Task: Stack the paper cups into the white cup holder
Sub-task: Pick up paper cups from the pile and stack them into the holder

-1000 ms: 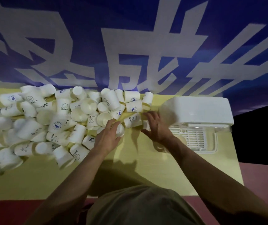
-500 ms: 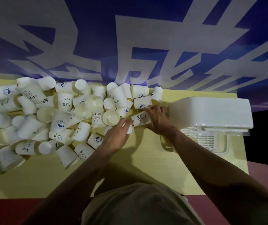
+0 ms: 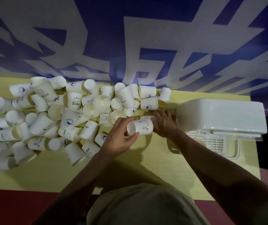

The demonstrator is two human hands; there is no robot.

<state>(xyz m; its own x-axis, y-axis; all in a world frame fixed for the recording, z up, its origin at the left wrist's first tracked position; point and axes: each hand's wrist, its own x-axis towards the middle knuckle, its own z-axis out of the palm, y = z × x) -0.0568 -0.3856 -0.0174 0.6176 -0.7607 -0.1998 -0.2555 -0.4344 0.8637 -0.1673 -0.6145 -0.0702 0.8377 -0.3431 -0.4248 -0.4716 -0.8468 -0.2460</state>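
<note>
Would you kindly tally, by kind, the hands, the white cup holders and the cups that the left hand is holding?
Hands: 2 (left hand, right hand)
White cup holder: 1
Cups in the left hand: 1 (bear cup)
Total: 4
The loose pile overlaps too much to count.

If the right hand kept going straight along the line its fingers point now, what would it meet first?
The right hand points away from the person, toward the cup pile. Past the cup at its fingertips, the first thing in line looks like the sideways whale-print cup, though depth is unclear from this view.
</note>
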